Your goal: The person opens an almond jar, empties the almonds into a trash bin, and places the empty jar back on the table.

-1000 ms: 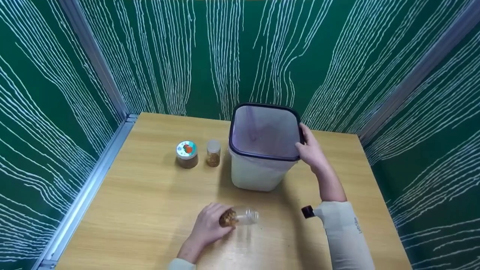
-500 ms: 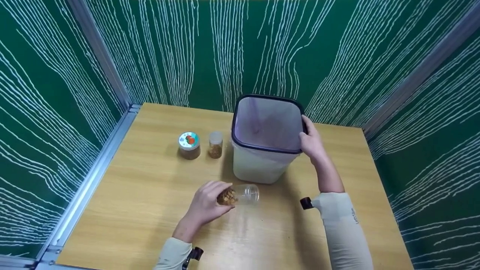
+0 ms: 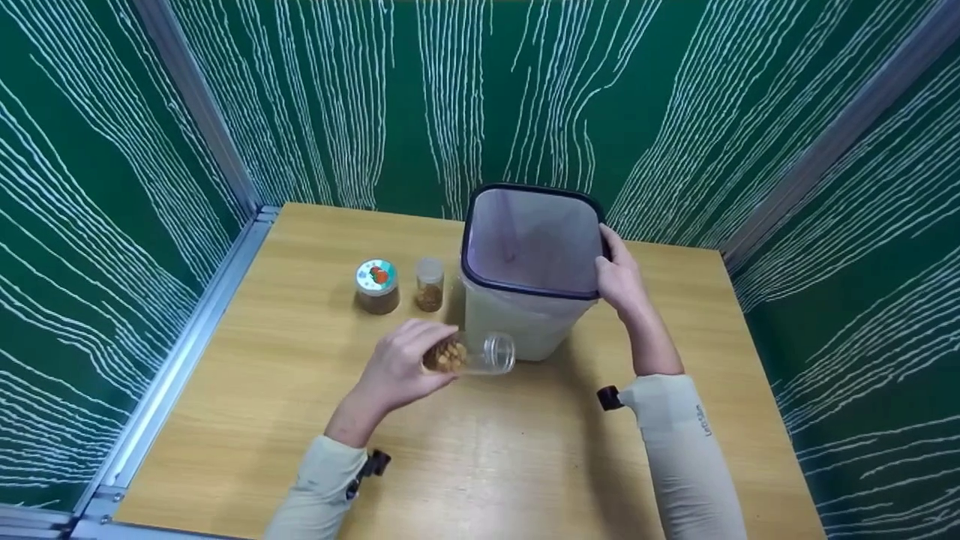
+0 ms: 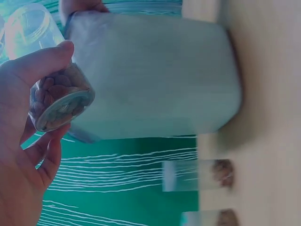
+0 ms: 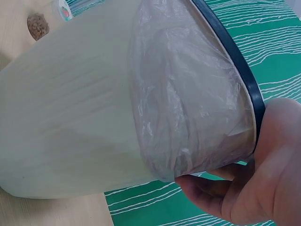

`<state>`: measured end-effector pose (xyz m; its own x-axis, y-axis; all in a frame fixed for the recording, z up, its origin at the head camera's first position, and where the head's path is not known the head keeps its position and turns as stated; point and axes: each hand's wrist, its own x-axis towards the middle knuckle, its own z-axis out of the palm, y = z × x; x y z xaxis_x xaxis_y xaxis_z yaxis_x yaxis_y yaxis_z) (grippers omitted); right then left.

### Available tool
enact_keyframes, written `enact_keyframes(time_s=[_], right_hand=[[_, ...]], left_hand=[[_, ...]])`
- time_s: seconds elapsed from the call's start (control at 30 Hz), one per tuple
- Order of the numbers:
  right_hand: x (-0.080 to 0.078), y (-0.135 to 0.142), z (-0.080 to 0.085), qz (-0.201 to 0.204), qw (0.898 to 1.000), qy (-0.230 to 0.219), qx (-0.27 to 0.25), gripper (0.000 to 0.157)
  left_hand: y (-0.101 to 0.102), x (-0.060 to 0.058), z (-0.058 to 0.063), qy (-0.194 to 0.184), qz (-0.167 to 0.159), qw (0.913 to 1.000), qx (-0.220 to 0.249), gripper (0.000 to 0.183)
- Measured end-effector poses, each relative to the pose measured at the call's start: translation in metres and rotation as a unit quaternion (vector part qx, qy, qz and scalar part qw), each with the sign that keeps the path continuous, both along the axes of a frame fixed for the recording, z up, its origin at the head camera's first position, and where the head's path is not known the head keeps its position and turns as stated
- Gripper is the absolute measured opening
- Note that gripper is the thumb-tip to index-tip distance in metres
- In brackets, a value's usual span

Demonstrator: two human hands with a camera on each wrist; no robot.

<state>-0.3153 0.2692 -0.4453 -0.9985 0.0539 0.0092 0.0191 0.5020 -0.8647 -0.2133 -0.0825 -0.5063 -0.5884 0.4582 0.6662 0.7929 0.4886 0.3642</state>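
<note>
My left hand (image 3: 405,363) grips a clear jar (image 3: 480,354) by its base end, tipped on its side with its uncapped mouth toward the right. Brown nut-like pieces (image 4: 54,89) lie gathered at the jar's bottom. In the head view the jar overlaps the front of a white trash can (image 3: 517,319) with a dark rim. My right hand (image 3: 621,274) holds that rim at the right side, thumb on top. A thin plastic bag (image 5: 183,94) lines the can and folds down over its outside, as the right wrist view shows.
Left of the can stand a small lidded jar (image 3: 430,285) of brown bits and a wider jar (image 3: 377,287) with a colourful lid. The wooden table (image 3: 300,420) is bordered by green walls with white lines (image 3: 337,112) and a metal rail (image 3: 180,341).
My left hand has lifted the jar up and away from me, toward the can's front. The right hand keeps its hold on the rim.
</note>
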Motion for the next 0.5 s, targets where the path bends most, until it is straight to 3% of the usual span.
enact_keyframes(time_s=[0.27, 0.5], right_hand=[[-0.002, -0.002, -0.003, 0.006, 1.0, -0.005, -0.011, 0.057], [0.001, 0.004, -0.001, 0.005, 1.0, -0.006, -0.009, 0.057]], left_hand=[[-0.008, -0.02, 0.046, 0.0, 0.002, 0.9991, -0.042, 0.056], [-0.009, -0.042, 0.071, 0.028, -0.009, 0.9984, -0.048, 0.055]])
